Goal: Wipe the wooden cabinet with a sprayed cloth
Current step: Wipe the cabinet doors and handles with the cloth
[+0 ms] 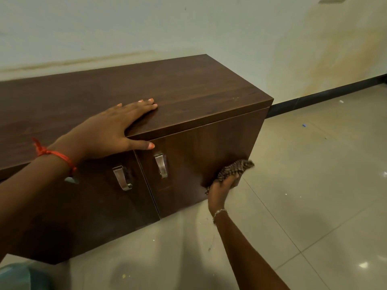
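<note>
Wooden cabinet (188,86) against the wall (188,28), spanning 9 to 1 o'clock.
Our left hand (111,130) lies flat on its top; our right hand (219,192) clenches the cloth (235,169) against the door's (199,151) 5 o'clock corner.

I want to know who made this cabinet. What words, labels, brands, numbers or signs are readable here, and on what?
None: no readable text shows on the cabinet, its metal handles, the cloth, the wall or the floor.
</note>
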